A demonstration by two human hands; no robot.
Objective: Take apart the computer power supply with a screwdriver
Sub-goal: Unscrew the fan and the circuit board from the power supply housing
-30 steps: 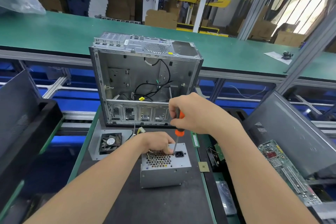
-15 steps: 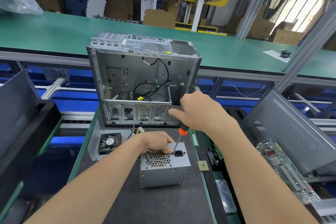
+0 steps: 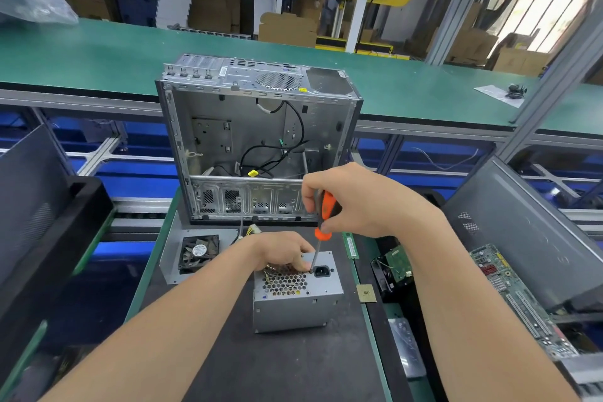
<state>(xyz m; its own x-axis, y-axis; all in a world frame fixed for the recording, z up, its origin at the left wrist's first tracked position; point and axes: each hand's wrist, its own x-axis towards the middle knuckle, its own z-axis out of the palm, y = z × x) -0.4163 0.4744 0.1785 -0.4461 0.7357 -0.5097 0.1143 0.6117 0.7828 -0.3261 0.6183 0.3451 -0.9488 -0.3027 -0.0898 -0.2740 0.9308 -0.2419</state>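
The right hand (image 3: 355,202) grips the screwdriver (image 3: 321,225), tip on the power supply (image 3: 295,300); the left hand (image 3: 280,253) fingers curl over its 12 o'clock edge.

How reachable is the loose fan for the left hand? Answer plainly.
Probably yes: the fan lies uncovered just left of the left hand, nothing between, though that hand holds the power supply.

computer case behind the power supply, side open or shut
Open. The computer case has no side panel facing the camera; its bare inside and loose black cables show.
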